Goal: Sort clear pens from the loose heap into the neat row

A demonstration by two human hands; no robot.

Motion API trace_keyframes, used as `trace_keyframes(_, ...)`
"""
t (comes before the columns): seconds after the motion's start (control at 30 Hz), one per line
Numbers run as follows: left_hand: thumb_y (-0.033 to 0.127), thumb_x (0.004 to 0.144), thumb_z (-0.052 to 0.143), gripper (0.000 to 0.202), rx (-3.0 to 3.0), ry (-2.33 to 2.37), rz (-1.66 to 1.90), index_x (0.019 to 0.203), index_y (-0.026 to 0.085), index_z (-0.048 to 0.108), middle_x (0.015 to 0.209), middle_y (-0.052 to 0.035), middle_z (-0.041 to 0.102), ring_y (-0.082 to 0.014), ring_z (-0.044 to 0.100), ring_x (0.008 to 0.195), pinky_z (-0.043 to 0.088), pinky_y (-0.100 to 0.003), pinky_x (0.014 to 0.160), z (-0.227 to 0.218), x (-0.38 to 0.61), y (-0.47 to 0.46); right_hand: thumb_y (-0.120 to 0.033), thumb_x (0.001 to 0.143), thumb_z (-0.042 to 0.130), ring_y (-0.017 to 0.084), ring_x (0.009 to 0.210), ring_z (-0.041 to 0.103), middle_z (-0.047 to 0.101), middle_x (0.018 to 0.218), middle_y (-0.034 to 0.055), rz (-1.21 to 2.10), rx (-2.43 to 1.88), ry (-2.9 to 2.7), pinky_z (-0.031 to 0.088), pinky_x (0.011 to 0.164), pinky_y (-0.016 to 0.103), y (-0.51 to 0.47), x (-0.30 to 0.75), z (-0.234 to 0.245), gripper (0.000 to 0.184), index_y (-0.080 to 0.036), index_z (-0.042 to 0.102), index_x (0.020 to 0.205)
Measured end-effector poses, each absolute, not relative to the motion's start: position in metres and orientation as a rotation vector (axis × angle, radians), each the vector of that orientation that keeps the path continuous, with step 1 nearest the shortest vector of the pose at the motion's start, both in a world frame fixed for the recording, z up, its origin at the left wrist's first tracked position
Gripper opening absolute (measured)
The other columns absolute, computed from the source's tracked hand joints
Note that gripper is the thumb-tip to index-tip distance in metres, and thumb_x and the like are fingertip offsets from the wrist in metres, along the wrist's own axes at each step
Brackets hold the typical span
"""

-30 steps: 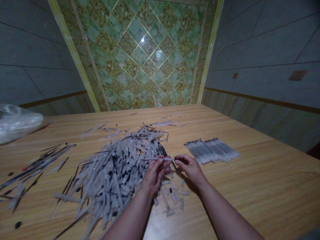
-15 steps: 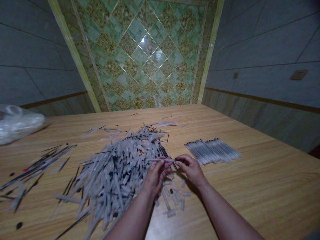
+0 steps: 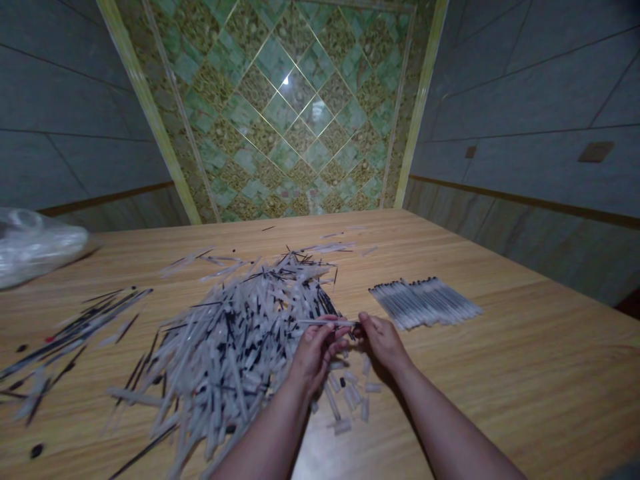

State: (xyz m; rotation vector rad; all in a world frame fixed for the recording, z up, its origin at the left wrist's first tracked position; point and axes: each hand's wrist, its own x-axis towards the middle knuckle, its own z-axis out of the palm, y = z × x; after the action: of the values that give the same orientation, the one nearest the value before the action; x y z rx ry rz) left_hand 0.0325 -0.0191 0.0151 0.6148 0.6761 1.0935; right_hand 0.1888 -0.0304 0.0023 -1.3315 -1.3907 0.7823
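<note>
Fingers of left hand [image 3: 311, 351] and right hand [image 3: 384, 340] pinch together on one slim translucent tube [image 3: 311, 322], grey-black plastic heap [image 3: 235, 340] left of them.

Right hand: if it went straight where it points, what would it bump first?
Past the thin tube it touches, the right hand would probably bump the left hand, though depth is hard to judge.

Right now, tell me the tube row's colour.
The tube row is pale grey, dark-tipped, clearest in the head view.
</note>
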Motion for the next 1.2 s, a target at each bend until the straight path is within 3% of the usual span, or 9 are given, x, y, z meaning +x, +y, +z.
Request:
trace_keyframes(0.07,0.015,0.069,0.063,0.021,0.597,0.689,1.114,0.088,0.013,0.054,0.090,-0.0097,0.067,-0.0196,0.065,0.081,0.052,-0.023,0.058,0.0153,0.0309,-0.0176,-0.052,0.082,0.037,0.016,0.062,0.057,0.063,0.067,0.0055,0.888,-1.284,-1.331,0.043,0.057,0.026,-0.0290,0.1923,0.0016,0.047,-0.014,0.064,0.079)
trace_keyframes(0.17,0.015,0.070,0.062,0.022,0.583,0.686,1.140,0.090,0.014,0.054,0.092,-0.0098,0.067,-0.0188,0.065,0.081,0.052,-0.022,0.059,0.0144,0.0284,-0.0151,-0.046,0.074,0.056,0.018,0.079,0.059,0.064,0.092,0.0069,0.989,-1.151,-1.273,0.046,0.067,0.028,-0.0272,0.1970,0.0016,0.038,-0.019,0.058,0.100)
trace_keyframes(0.27,0.015,0.070,0.063,0.022,0.590,0.677,1.133,0.090,0.014,0.054,0.091,-0.0095,0.067,-0.0188,0.065,0.081,0.053,-0.023,0.059,0.0129,0.0286,-0.0149,-0.039,0.068,0.064,0.018,0.079,0.059,0.063,0.091,0.0056,1.007,-1.084,-1.302,0.046,0.067,0.029,-0.0265,0.1980,0.0014,0.033,-0.020,0.058,0.095)
trace_keyframes(0.37,0.015,0.069,0.063,0.023,0.595,0.665,1.121,0.089,0.014,0.054,0.089,-0.0094,0.067,-0.0195,0.065,0.081,0.053,-0.023,0.059,0.0117,0.0305,-0.0165,-0.039,0.073,0.059,0.018,0.078,0.058,0.064,0.084,0.0051,0.915,-1.122,-1.371,0.045,0.071,0.031,-0.0265,0.1964,0.0019,0.024,-0.018,0.063,0.086)
trace_keyframes(0.47,0.015,0.069,0.063,0.023,0.602,0.660,1.120,0.090,0.014,0.054,0.090,-0.0097,0.067,-0.0194,0.065,0.081,0.053,-0.023,0.059,0.0108,0.0313,-0.0177,-0.042,0.078,0.052,0.019,0.080,0.058,0.064,0.079,0.0063,0.804,-1.194,-1.423,0.044,0.075,0.033,-0.0275,0.1954,0.0035,0.029,-0.016,0.066,0.076)
trace_keyframes(0.63,0.015,0.070,0.062,0.020,0.598,0.674,1.137,0.088,0.014,0.054,0.089,-0.0091,0.067,-0.0187,0.065,0.081,0.053,-0.023,0.060,0.0108,0.0309,-0.0176,-0.043,0.071,0.061,0.020,0.083,0.059,0.065,0.094,0.0069,0.957,-1.162,-1.358,0.046,0.071,0.032,-0.0302,0.1953,0.0052,0.035,-0.020,0.063,0.097)
trace_keyframes(0.8,0.016,0.070,0.062,0.019,0.633,0.653,1.099,0.087,0.013,0.055,0.090,-0.0099,0.067,-0.0197,0.064,0.082,0.053,-0.024,0.059,0.0121,0.0319,-0.0183,-0.046,0.078,0.050,0.020,0.085,0.058,0.065,0.085,0.0085,0.744,-1.190,-1.459,0.043,0.079,0.035,-0.0275,0.1953,0.0038,0.034,-0.017,0.067,0.076)
trace_keyframes(0.97,0.016,0.070,0.063,0.019,0.631,0.640,1.097,0.087,0.014,0.055,0.094,-0.0102,0.067,-0.0198,0.064,0.085,0.053,-0.023,0.060,0.0116,0.0312,-0.0179,-0.043,0.072,0.060,0.020,0.087,0.059,0.064,0.096,0.0084,0.876,-1.172,-1.406,0.045,0.078,0.034,-0.0271,0.1972,0.0003,0.035,-0.019,0.063,0.098)
trace_keyframes(1.2,0.015,0.069,0.063,0.021,0.637,0.661,1.092,0.088,0.013,0.056,0.089,-0.0092,0.068,-0.0203,0.064,0.083,0.053,-0.024,0.060,0.0101,0.0308,-0.0165,-0.045,0.079,0.049,0.020,0.088,0.058,0.064,0.091,0.0087,0.770,-1.200,-1.466,0.045,0.078,0.034,-0.0270,0.1978,0.0015,0.032,-0.018,0.068,0.081)
